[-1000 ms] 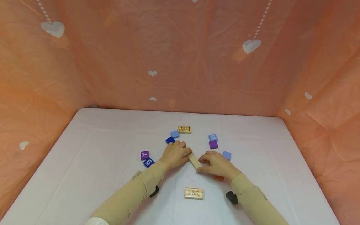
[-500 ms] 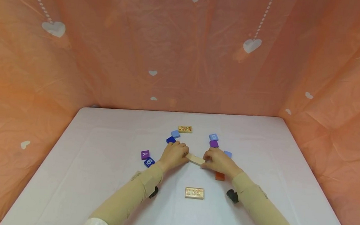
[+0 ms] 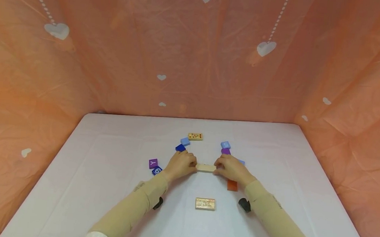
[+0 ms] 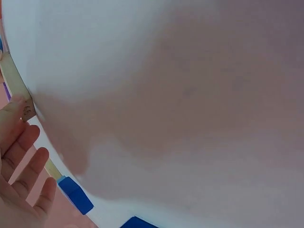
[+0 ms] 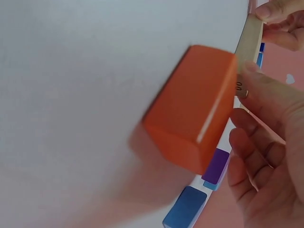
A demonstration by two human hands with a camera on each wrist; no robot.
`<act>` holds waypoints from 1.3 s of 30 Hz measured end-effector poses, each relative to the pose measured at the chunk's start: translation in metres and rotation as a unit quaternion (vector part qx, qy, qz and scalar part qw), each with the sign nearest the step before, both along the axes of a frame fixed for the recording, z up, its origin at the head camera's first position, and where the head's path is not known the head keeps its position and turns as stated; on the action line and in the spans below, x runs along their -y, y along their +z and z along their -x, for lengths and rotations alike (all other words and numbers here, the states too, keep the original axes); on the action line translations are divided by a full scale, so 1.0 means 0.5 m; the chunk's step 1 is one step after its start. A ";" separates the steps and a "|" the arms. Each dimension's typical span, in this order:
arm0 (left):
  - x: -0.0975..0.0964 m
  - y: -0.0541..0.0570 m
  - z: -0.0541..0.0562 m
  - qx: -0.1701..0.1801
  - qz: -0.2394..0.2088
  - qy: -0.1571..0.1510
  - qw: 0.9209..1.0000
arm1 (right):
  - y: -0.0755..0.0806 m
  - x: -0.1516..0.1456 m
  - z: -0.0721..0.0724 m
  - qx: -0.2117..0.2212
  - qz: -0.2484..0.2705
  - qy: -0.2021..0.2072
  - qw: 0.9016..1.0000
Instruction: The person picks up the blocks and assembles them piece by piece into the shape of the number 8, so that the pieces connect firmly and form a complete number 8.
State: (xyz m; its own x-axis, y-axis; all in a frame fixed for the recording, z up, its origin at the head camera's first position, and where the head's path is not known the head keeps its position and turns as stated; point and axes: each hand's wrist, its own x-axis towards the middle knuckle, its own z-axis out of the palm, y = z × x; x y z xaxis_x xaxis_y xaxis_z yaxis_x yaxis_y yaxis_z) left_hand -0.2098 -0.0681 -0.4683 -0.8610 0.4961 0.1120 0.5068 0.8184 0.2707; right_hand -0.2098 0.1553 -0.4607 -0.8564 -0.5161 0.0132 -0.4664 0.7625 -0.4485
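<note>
A plain pale wooden block (image 3: 206, 168) lies crosswise between my two hands. My left hand (image 3: 180, 164) pinches its left end, and my right hand (image 3: 233, 170) pinches the other. Black marks show on the block's end beside the thumb in the left wrist view, and the right wrist view shows similar marks at its opposite end. Just below my right hand is an orange block (image 5: 190, 99). Beyond my left fingers sit a dark blue tile (image 3: 180, 147) and a light blue tile (image 3: 185, 141).
Two printed wooden blocks lie flat, one in front (image 3: 205, 203) and one behind (image 3: 195, 136). A purple Y tile (image 3: 153, 163) and a blue 6 tile (image 3: 157, 171) are at left. A light blue tile (image 3: 225, 145) and a purple tile (image 3: 226, 151) stand back right.
The wooden block has turned from a diagonal to nearly level across the table. My right hand has moved slightly away from me, uncovering more of the orange block; my left has shifted slightly left.
</note>
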 end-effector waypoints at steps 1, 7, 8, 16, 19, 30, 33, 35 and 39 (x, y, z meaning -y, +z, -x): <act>0.001 -0.001 0.000 0.001 -0.003 -0.003 1.000 | -0.001 0.000 0.001 0.003 -0.002 -0.003 1.000; 0.004 -0.004 0.003 0.001 -0.016 -0.011 1.000 | -0.004 -0.001 0.003 0.020 -0.010 -0.016 1.000; 0.004 -0.004 0.004 0.002 -0.019 -0.011 1.000 | -0.004 -0.002 0.003 0.021 -0.009 -0.018 1.000; 0.007 -0.004 0.004 0.008 -0.015 -0.012 1.000 | -0.002 -0.001 0.002 0.026 -0.001 -0.017 1.000; 0.007 -0.005 0.004 0.005 -0.011 -0.011 1.000 | -0.003 -0.001 0.002 0.024 -0.003 -0.014 1.000; 0.005 -0.009 0.003 0.005 -0.006 -0.006 1.000 | 0.006 -0.016 -0.009 0.044 -0.008 -0.026 0.999; 0.005 -0.009 0.003 0.005 -0.007 -0.006 1.000 | 0.010 -0.028 -0.013 0.052 -0.014 -0.034 0.998; 0.005 -0.008 0.003 0.005 -0.008 -0.006 1.000 | 0.013 -0.037 -0.017 0.054 -0.015 -0.033 0.998; 0.005 -0.005 0.003 -0.003 -0.007 -0.010 1.000 | 0.016 -0.060 -0.024 0.048 -0.006 -0.023 0.999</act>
